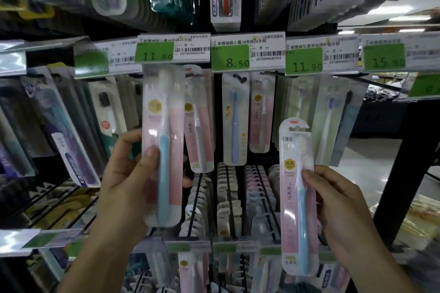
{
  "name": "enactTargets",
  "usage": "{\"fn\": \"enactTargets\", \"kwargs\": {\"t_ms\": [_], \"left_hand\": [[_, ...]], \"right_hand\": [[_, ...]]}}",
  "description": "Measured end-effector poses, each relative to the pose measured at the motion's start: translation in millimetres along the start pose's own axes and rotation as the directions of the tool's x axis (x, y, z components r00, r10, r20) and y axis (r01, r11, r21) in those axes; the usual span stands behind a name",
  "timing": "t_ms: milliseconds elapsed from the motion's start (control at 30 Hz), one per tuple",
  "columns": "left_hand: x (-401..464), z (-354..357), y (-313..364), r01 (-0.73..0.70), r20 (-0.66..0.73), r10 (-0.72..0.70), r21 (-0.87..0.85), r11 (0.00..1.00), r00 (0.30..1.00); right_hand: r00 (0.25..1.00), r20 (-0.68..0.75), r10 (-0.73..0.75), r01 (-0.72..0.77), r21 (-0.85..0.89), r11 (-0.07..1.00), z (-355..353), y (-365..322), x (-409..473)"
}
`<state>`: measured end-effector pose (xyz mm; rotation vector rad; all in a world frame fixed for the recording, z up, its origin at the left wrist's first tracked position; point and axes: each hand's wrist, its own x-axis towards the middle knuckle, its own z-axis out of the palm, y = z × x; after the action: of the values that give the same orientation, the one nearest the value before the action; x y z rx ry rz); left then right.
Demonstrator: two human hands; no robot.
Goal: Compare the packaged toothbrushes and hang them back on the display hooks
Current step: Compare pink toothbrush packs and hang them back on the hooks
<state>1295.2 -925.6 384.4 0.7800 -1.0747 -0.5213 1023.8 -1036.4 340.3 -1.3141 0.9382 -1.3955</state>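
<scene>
Two packaged toothbrushes held up before the display, one in each of my hands.

My left hand [129, 173] grips a pink-carded pack [163, 145], its top just under the 11.80 tag [154, 53]. My right hand [333, 200] pinches a second pink pack [297, 197], held lower, below the 11.90 tag [304, 60]. Between these I read 8.50 [231, 58], and 15.80, blurred, farther right. A Kaja-type brand hangs above; its lettering is unclear. More packs hang on hooks behind both.

Two hands [128, 181] [342, 211]; two held toothbrush packs [163, 145] [297, 197]; five green price tags [230, 57].
</scene>
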Motion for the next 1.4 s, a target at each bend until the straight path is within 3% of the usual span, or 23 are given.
{"fn": "enactTargets", "kwargs": {"t_ms": [167,267,467,633,833,1200,1400], "left_hand": [[-32,-1,-25,0.214,-0.036,-0.213,0.015,0.977,0.976],[-39,7,-43,0.247,-0.042,-0.246,0.03,0.969,0.968],[-38,27,-61,0.29,0.077,-0.294,0.056,0.955,0.953],[-32,43,-63,0.29,0.153,-0.291,0.032,0.957,0.944],[-41,44,-65,0.312,0.132,-0.31,0.009,0.95,0.941],[-46,28,-61,0.304,0.105,-0.302,-0.008,0.953,0.948],[-50,31,-59,0.319,0.123,-0.315,-0.014,0.948,0.941]], "right_hand": [[1.0,-0.016,0.022,-0.022,0.037,0.999,-10,3,0],[0.999,-0.042,0.013,-0.011,0.053,0.999,-15,4,1],[0.992,-0.11,-0.058,0.066,0.065,0.996,-18,-2,6],[0.959,-0.03,-0.282,0.279,-0.09,0.956,1,-31,20],[0.918,0.129,-0.374,0.388,-0.11,0.915,30,-44,29],[0.844,0.072,-0.531,0.535,-0.062,0.843,38,-48,26],[0.864,0.06,-0.499,0.502,-0.028,0.865,38,-54,32]]}}
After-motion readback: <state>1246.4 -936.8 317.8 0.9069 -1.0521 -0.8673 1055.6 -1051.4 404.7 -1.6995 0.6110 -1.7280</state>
